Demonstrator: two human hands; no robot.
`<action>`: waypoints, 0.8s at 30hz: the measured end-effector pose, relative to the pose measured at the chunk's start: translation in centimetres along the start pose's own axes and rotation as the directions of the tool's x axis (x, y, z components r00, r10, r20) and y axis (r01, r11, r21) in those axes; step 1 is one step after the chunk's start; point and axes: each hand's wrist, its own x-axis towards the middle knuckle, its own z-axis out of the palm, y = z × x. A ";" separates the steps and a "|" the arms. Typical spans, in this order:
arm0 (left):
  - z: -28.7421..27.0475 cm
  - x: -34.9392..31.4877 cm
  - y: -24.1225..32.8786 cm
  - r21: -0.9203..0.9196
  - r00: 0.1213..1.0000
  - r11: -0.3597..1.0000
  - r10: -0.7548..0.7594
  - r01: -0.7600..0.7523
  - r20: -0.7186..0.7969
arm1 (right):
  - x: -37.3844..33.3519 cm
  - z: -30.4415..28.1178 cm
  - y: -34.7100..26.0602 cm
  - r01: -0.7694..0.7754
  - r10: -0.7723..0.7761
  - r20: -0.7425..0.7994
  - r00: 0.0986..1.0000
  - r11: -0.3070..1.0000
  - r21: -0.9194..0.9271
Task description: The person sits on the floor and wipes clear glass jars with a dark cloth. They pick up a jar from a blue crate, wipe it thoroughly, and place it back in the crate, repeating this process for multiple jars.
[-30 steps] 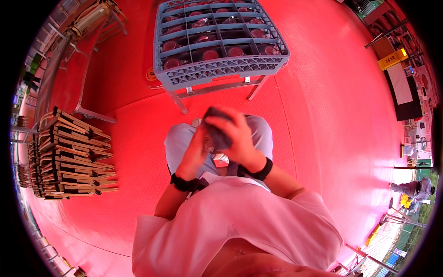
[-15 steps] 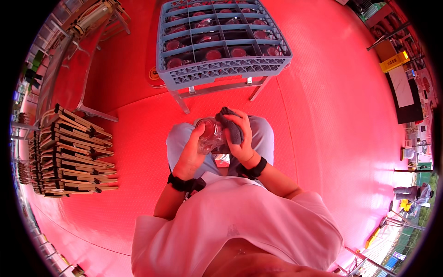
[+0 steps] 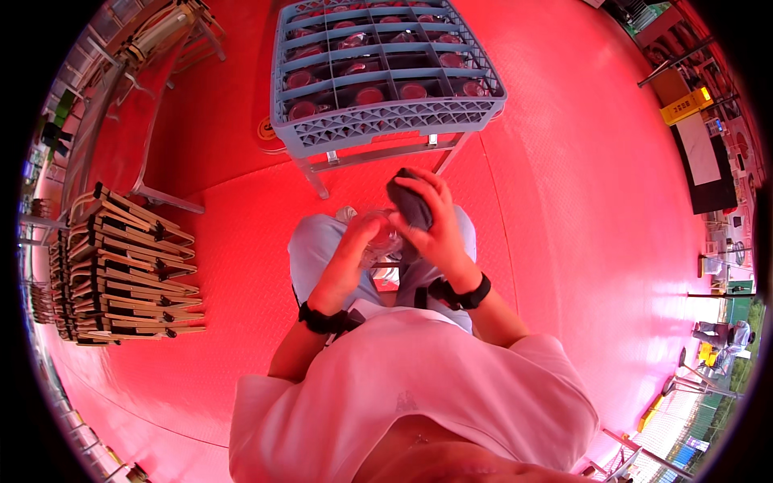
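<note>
Above my lap, my left hand (image 3: pixel 345 262) is closed around a clear glass (image 3: pixel 386 243), whose near side is partly hidden by the fingers. My right hand (image 3: pixel 441 233) grips a folded dark grey cloth (image 3: pixel 412 203), with the fingers bent over its far side and the thumb towards the glass. The cloth is just above and to the right of the glass; whether they touch I cannot tell. Ahead of my knees is a blue-grey glass rack (image 3: pixel 390 127), its compartments holding several upturned clear glasses (image 3: pixel 369 96).
The rack rests on a low metal-legged stand (image 3: pixel 378 158). Folded wood-framed chairs (image 3: pixel 137 274) are stacked at my left, below a long table (image 3: pixel 133 137). On the right, a yellow sign (image 3: pixel 687 106) and a distant person (image 3: pixel 729 334) stand beyond the red floor (image 3: pixel 580 241).
My right hand has lifted the cloth up and slightly to the right, off the glass. My left hand has turned a little with the glass still in it.
</note>
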 end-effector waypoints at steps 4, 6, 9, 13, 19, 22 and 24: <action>-0.4 -0.5 -1.6 -0.107 0.995 0.993 -0.067 0.059 -0.070 | 0.1 -0.6 -4.2 0.085 -0.085 0.108 0.990 0.996 0.010; -0.2 -0.8 -1.1 -0.168 0.998 0.986 0.008 -0.017 -0.056 | -0.1 -0.5 -3.9 0.045 -0.093 0.196 0.976 0.971 0.233; -1.8 -0.5 -1.7 -0.265 1.000 0.964 0.021 -0.025 -0.016 | -0.5 -0.2 -2.9 -0.006 -0.108 0.261 0.959 0.916 0.401; -2.1 -0.2 -1.7 -0.298 0.988 0.954 -0.083 0.040 -0.133 | -0.9 0.8 -1.7 0.035 -0.076 0.167 0.983 0.971 0.236; -1.9 -0.4 -0.7 -0.241 0.974 0.970 -0.071 0.018 -0.213 | -4.2 2.7 3.6 -0.238 0.233 0.061 0.971 0.895 0.377; -1.5 -0.4 -1.1 -0.086 0.981 0.995 -0.055 0.040 -0.185 | -4.5 2.2 5.7 -0.430 0.442 0.117 0.889 0.722 0.541; -0.7 -0.2 -1.2 0.072 0.988 0.997 -0.024 0.036 -0.154 | -2.7 0.5 3.6 -0.400 0.432 0.059 0.900 0.766 0.502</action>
